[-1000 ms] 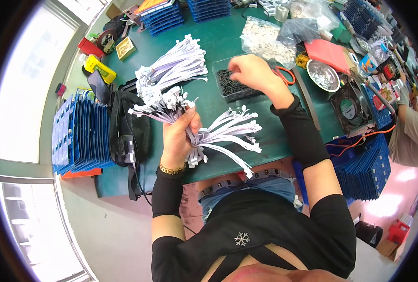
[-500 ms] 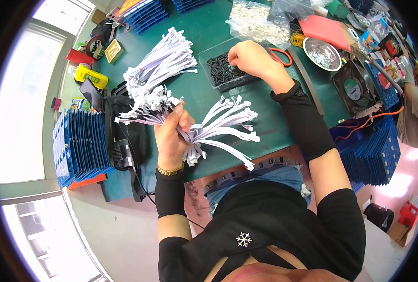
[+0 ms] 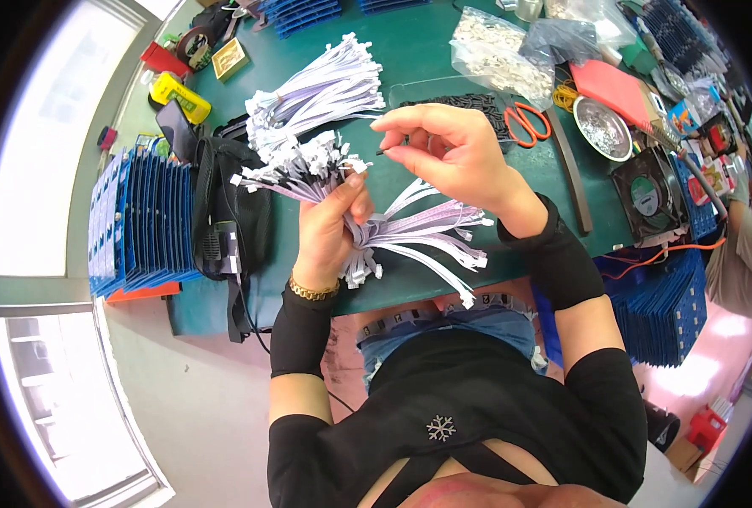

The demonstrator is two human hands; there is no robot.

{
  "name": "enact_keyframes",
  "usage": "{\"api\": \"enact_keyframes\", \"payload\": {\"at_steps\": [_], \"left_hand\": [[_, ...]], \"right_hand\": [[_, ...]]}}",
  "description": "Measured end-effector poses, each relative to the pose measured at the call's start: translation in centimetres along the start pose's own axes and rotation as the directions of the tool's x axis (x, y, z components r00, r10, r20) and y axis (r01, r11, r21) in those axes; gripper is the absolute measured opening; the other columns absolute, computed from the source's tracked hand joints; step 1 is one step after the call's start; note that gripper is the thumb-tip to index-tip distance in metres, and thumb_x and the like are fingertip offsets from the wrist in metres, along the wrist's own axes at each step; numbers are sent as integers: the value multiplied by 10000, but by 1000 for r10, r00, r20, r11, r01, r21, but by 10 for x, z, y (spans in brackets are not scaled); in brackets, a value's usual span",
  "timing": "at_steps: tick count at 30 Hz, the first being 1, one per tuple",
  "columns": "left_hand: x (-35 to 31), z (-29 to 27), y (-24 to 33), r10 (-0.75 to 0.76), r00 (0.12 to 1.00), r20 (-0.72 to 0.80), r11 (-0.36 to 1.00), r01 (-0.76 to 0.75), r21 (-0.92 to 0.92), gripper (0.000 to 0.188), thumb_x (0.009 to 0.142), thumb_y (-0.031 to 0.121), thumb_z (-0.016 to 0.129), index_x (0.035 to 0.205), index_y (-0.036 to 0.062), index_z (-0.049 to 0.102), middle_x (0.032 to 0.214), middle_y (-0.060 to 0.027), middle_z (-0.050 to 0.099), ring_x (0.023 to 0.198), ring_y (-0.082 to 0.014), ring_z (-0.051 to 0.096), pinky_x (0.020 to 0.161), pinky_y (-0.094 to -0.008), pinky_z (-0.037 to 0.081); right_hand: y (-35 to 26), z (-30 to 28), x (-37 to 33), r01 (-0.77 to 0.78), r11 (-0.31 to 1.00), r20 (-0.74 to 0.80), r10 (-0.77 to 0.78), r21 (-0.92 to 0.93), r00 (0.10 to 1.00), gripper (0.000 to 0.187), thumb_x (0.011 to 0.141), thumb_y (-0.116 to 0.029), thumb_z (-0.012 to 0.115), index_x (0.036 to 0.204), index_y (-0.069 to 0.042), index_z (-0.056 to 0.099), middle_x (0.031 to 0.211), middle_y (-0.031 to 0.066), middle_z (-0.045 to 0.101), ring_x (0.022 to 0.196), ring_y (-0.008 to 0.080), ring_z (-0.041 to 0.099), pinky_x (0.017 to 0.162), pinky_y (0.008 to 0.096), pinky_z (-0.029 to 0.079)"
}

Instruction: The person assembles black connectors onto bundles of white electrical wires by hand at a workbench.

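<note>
My left hand (image 3: pixel 327 229) is closed around the middle of a bundle of white flat cables (image 3: pixel 426 233). White connectors crowd the bundle's upper-left end, and the other ends fan out to the right. To the right of that connector end, my right hand (image 3: pixel 469 157) pinches a small black piece (image 3: pixel 382 152) between thumb and fingertip; it looks like a short length of tubing. Behind this hand, a shallow clear tray holds many similar black pieces (image 3: pixel 482 103), partly hidden by the hand. A second bundle of white cables (image 3: pixel 316 89) lies on the table beyond my left hand.
Orange-handled scissors (image 3: pixel 528 124) and a dark metal bar (image 3: pixel 569 169) lie right of the tray. Further right are a metal bowl (image 3: pixel 603 127) and a fan (image 3: pixel 649 196). A black bag (image 3: pixel 232 203) and blue racks (image 3: pixel 143 220) stand at left. Plastic bags of white parts (image 3: pixel 503 59) lie behind.
My right hand has come out of the tray toward the left hand, now pinching a small black piece. My left hand keeps its grip on the cables. The whole view has shifted slightly.
</note>
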State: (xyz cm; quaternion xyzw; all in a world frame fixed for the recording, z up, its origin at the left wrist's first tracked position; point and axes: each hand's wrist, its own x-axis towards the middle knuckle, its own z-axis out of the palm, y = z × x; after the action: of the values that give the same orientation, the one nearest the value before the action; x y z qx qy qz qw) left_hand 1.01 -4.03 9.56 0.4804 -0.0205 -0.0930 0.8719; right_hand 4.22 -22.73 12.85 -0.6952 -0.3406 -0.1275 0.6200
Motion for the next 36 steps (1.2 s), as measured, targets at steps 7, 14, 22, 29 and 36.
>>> {"api": "enact_keyframes", "payload": {"at_steps": [7,14,22,29,36], "left_hand": [[-1,-2,2,-23,1000,11,1000,23,-7,101,825,83,588,884,29,527,605,-31,484,516,-111,437,509,-236,344],[-1,-1,0,-16,1000,27,1000,17,-20,106,827,89,594,884,31,527,605,-26,481,528,-104,448,504,-232,344],[0,-2,2,-15,1000,23,1000,15,13,115,824,82,591,902,11,544,608,-30,486,528,-107,450,503,-231,352],[0,-2,1,-14,999,34,1000,14,-11,123,825,85,591,908,8,543,608,-34,490,527,-110,450,503,-232,354],[-1,-3,2,-25,999,31,1000,26,-12,131,826,94,597,910,9,543,613,-27,496,532,-106,457,508,-225,360]], "right_hand": [[-2,1,-2,-98,995,38,96,33,995,311,754,60,636,1053,-13,588,785,3,621,537,-24,417,469,128,318],[-3,4,-3,-63,998,19,63,-7,998,437,739,58,644,1152,-32,530,775,5,632,510,-26,379,453,132,299],[-1,6,-3,59,991,10,-58,-124,998,572,713,64,655,1240,-30,454,760,-4,636,479,-18,359,438,139,283],[1,9,-4,100,989,5,-100,-110,995,682,712,97,637,1311,-5,327,791,19,635,472,-13,334,437,137,262],[4,10,-7,54,995,4,-53,-78,999,738,722,106,629,1346,-8,251,788,25,630,476,-9,336,444,131,272]]}}
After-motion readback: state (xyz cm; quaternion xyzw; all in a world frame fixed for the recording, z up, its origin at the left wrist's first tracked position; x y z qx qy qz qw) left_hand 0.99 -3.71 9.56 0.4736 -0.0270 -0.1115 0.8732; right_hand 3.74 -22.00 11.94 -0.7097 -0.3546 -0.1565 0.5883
